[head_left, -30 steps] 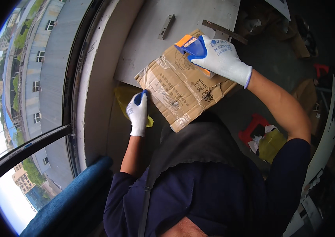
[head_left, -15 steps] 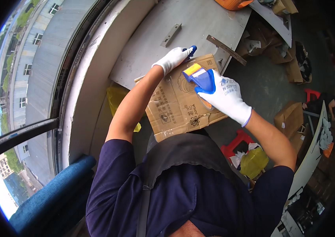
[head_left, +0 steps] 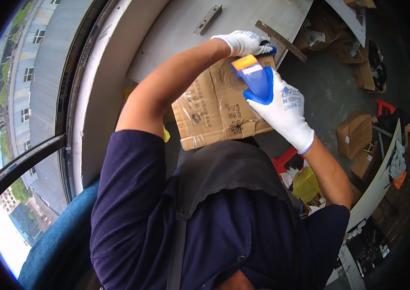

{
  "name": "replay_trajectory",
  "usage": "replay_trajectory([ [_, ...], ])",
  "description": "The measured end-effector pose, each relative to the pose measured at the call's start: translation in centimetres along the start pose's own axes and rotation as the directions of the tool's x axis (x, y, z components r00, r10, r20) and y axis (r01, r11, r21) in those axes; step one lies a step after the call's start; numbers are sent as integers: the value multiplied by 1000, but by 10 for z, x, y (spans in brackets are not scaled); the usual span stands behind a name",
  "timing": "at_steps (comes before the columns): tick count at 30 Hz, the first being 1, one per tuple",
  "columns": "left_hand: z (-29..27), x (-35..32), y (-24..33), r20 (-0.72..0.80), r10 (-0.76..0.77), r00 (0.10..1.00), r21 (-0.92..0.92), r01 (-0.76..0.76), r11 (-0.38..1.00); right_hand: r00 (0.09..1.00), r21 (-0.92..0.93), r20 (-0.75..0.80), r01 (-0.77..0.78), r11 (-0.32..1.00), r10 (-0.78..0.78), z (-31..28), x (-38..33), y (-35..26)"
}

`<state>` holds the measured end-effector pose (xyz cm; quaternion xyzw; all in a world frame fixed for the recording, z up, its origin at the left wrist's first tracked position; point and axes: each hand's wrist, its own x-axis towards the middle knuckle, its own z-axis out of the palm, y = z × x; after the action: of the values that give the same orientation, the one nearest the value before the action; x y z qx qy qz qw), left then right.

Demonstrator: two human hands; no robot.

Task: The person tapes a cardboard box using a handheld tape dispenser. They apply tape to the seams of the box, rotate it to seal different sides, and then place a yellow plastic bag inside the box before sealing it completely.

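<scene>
A worn brown cardboard box (head_left: 205, 116) with dark print lies in front of my body, strips of clear tape shining on its left part. My left hand (head_left: 249, 44), in a white glove with blue-coated fingers, reaches across to the box's far right edge. Its fingers bend over that edge, with the tips partly hidden. In my right hand (head_left: 284, 104), gloved alike, is a blue tape dispenser (head_left: 258, 83) with an orange end and a white label. The dispenser is held over the right part of the box, its orange end close to my left hand.
Beyond the box stands a grey table (head_left: 185, 36) carrying a metal bracket (head_left: 208, 20) and a flat metal bar (head_left: 280, 40). A window ledge (head_left: 103, 72) runs along the left. Cartons (head_left: 353, 135), a red stool (head_left: 284, 159) and a yellow bag (head_left: 306, 186) stand to the right.
My left hand has slid right along the box's far edge, its fingers now more bent. The right hand and tape dispenser have moved slightly right and away from me.
</scene>
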<state>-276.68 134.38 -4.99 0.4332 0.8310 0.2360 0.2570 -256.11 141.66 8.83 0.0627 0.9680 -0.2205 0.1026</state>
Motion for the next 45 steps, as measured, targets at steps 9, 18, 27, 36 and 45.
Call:
replay_trajectory([
  [9, -11, 0, 6, 26, -66, 997, 81, 64, 995, 975, 135, -206, -56, 989, 83, 19, -61, -9],
  [18, -23, 0, 10, 46, 58, 997, 113, -63, 992, 949, 67, -253, -175, 982, 186, 49, -194, -44],
  [27, -18, 3, 5, 23, 37, 999, 204, -41, 978, 922, 184, -291, -208, 961, 255, 95, -259, -27],
  [36, -15, 15, 1, 85, 2, 996, 211, -20, 977, 900, 180, -385, -144, 973, 204, 234, -227, 58],
  [45, -26, 59, -105, -13, -129, 992, 152, 129, 980, 803, 322, -549, -53, 945, 232, 253, -168, 56],
])
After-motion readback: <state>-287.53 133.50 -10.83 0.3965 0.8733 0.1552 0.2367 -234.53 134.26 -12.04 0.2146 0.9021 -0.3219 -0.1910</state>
